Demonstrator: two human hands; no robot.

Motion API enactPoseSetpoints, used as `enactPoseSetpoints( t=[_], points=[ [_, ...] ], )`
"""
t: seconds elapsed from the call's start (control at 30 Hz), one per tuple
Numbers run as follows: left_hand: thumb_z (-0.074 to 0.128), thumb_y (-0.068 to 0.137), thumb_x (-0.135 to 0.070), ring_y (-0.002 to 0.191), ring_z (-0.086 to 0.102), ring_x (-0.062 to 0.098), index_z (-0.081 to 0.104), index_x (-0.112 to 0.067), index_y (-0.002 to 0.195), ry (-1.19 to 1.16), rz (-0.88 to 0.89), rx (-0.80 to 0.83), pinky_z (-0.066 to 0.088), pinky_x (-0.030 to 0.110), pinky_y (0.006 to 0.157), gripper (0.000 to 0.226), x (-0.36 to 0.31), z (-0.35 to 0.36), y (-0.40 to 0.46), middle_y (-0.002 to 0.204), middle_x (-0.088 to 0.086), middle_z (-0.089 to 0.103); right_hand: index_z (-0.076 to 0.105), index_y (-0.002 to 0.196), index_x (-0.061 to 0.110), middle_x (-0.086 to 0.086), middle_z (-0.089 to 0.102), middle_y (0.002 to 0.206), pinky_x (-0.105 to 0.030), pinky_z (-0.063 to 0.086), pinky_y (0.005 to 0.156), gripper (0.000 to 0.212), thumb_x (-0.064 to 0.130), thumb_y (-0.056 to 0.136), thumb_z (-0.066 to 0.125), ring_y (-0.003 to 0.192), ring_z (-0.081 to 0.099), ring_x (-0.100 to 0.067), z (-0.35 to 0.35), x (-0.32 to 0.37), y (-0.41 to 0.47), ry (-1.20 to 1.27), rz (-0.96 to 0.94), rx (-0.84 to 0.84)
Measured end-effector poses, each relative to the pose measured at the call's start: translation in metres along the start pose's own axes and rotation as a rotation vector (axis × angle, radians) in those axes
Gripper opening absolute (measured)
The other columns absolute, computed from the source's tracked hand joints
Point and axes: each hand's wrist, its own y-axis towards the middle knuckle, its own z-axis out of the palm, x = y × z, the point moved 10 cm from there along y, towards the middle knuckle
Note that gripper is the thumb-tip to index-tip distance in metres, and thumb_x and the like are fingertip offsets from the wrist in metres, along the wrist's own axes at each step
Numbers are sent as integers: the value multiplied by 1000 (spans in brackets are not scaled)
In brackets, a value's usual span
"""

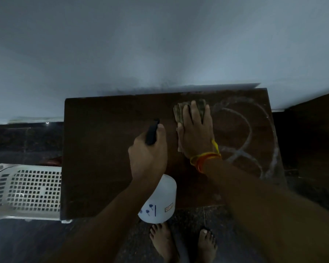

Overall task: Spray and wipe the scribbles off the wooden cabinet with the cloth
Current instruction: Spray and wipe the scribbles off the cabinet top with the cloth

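Observation:
The dark wooden cabinet top (pixel 106 152) stands against a pale wall. White looping scribbles (pixel 249 133) cover its right part. My right hand (pixel 197 133) lies flat, fingers straight, pressing a folded brownish cloth (pixel 180 114) onto the wood just left of the scribbles. An orange and yellow thread band circles that wrist. My left hand (pixel 148 154) grips the black head (pixel 152 131) of a white spray bottle (pixel 160 202), held over the cabinet's front middle, nozzle pointing away from me.
A white perforated plastic basket (pixel 27 190) sits on the dark floor to the left of the cabinet. My bare feet (pixel 182 243) stand at its front edge. Dark furniture (pixel 315 141) fills the right side.

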Motion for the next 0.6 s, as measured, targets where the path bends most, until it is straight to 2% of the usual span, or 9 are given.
enactPoseSetpoints(
  t=[0.1, 0.23, 0.33, 0.4, 0.47, 0.6],
  points=[
    [48, 99, -42, 72, 65, 32, 50, -30, 69, -11, -7, 6, 59, 52, 71, 32, -2, 0, 2, 70, 5, 60, 14, 152, 9, -15, 16, 159, -57, 7, 118, 64, 42, 97, 11, 147, 9, -40, 1, -7, 32, -36, 32, 21],
    [48, 99, -42, 72, 66, 30, 53, -28, 72, -15, 1, 2, 60, 53, 72, 31, -9, -3, 6, 73, 7, 63, 11, 153, 4, -17, 15, 159, -57, 2, 117, 65, 40, 99, 1, 147, 5, -41, 7, 3, -1, -24, -20, 45],
    [49, 98, -43, 76, 69, 31, 54, -27, 72, -22, -21, 3, 61, 53, 74, 31, -10, -4, 10, 74, 6, 64, 27, 150, 4, -17, 25, 156, -55, 10, 119, 61, 38, 100, 18, 145, 14, -46, -5, 10, -29, 70, -8, -15],
    [49, 99, -41, 80, 69, 33, 52, -28, 71, -24, -22, 11, 60, 54, 76, 31, -12, -2, 12, 74, 6, 63, 31, 148, 4, -18, 29, 154, -55, 15, 118, 59, 37, 99, 26, 143, 17, -47, -12, 10, -33, 77, -14, -53],
    [49, 99, -40, 79, 69, 34, 52, -28, 70, -19, -9, 12, 60, 54, 77, 32, -13, -1, 14, 73, 8, 64, 30, 149, 4, -18, 28, 154, -56, 14, 118, 59, 36, 99, 27, 143, 16, -47, -13, 10, -26, 63, -35, -57],
    [50, 99, -40, 73, 66, 28, 49, -31, 69, -17, -21, 31, 60, 54, 75, 31, -11, 6, 14, 72, 5, 62, 19, 152, 6, -17, 22, 157, -55, 8, 118, 62, 38, 99, 16, 146, 14, -43, -5, 8, 11, 2, -50, -17]
  ],
)
